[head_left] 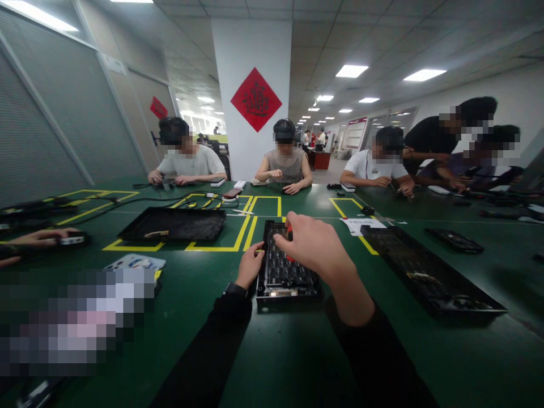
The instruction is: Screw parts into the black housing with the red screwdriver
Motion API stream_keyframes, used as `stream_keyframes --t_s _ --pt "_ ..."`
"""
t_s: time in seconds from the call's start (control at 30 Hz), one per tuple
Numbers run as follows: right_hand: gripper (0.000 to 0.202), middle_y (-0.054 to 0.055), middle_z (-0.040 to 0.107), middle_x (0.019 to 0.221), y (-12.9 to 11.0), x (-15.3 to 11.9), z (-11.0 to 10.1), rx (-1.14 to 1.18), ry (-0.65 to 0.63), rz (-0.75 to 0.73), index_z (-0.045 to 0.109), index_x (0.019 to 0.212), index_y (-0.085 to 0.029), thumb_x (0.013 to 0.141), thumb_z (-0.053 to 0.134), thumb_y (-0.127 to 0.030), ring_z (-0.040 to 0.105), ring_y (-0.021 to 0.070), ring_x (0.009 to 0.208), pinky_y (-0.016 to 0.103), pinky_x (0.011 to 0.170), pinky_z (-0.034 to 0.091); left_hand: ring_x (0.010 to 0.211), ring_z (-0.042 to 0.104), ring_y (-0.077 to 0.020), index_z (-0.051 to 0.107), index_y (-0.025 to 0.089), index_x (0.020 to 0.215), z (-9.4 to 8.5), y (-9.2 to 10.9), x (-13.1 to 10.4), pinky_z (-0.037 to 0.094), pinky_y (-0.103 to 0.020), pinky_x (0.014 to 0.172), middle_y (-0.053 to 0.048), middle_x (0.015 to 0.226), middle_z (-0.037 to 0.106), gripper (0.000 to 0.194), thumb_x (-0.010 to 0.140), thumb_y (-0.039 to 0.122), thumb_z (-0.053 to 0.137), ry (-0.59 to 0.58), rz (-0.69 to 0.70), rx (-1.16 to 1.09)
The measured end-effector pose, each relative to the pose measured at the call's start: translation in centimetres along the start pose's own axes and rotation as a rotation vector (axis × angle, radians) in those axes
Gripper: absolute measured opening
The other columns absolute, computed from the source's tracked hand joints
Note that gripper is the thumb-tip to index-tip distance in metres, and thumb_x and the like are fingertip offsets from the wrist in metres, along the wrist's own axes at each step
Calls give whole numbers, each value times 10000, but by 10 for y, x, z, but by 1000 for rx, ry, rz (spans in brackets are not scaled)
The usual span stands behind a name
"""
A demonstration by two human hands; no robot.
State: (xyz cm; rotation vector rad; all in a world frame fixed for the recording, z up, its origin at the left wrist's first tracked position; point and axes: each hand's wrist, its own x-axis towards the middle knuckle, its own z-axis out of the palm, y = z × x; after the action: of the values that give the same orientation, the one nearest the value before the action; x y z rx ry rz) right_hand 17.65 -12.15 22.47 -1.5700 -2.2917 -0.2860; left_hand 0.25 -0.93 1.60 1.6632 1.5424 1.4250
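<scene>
A black plastic case [293,293] with rows of small compartments inside lies on the table in front of me, its long side pointing away. My left hand [250,266] grips its left edge, thumb up against the side wall. Over the far part of the case is my right hand [317,243], fingers closed around a small red-and-black handled tool, which looks like a screwdriver [290,232]. The tool's tip is hidden by my hand. A pale strip [283,293] shows at the near end of the case.
Black trays lie at the left [174,224] and right [429,272]. A white paper [363,225] touches the right tray. A flat black part [454,240] is farther right. A co-worker's hand [45,235] rests at the left edge. Several people sit across the green table [204,340].
</scene>
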Motion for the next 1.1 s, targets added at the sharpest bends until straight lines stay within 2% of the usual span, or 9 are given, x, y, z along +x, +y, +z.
stream_keyframes --t_s 0.1,0.2,0.33,0.47,0.6,0.73,0.9,1.1 --pt "320 87 627 863 0 0 -2 -26 -1 29 543 923 -171 865 334 -406 596 226 773 309 645 405 945 588 -169 584 168 1096 0 1 0 429 -333 903 -78 1125 606 335 775 210 496 3 -8 -1" --pt "249 72 632 844 1 0 -3 -34 -1 14 550 909 -180 848 366 -336 596 223 763 305 641 402 940 590 -171 589 169 1087 0 1 1 430 -333 901 -77 1111 613 329 773 210 497 3 -17 10" --pt "243 50 631 822 2 -3 -5 20 -20 -56 551 896 -200 807 421 -385 589 213 735 297 627 394 908 602 -175 592 171 1080 -1 2 0 447 -335 873 -72 1097 621 323 780 228 486 -3 -10 1" --pt "321 84 627 840 2 -1 -4 6 0 19 554 898 -180 849 334 -408 589 224 758 308 634 389 930 593 -173 576 165 1108 -1 3 -1 437 -333 887 -80 1124 607 345 778 219 489 -11 -21 8" --pt "240 82 624 876 1 1 -1 5 -15 28 532 945 -173 815 397 -323 588 217 783 297 652 392 934 589 -174 572 172 1115 -2 3 -1 438 -335 885 -80 1135 599 348 780 226 490 -14 -23 9" --pt "251 75 616 915 -1 1 1 10 17 -3 508 954 -182 802 430 -367 589 221 793 299 658 405 894 600 -176 582 169 1099 -1 1 -1 447 -341 866 -84 1120 607 338 779 233 492 -12 -8 6" --pt "321 79 620 883 -2 3 2 -10 15 38 509 932 -191 871 327 -448 596 234 812 316 666 417 925 592 -174 571 165 1117 -1 1 0 435 -337 886 -82 1128 604 350 783 221 485 -20 2 1" --pt "232 75 623 872 -1 5 1 -34 -5 36 520 920 -186 868 336 -316 595 224 790 307 660 408 954 585 -177 572 159 1118 -1 3 0 428 -342 903 -87 1127 603 349 787 218 479 -13 -10 25"
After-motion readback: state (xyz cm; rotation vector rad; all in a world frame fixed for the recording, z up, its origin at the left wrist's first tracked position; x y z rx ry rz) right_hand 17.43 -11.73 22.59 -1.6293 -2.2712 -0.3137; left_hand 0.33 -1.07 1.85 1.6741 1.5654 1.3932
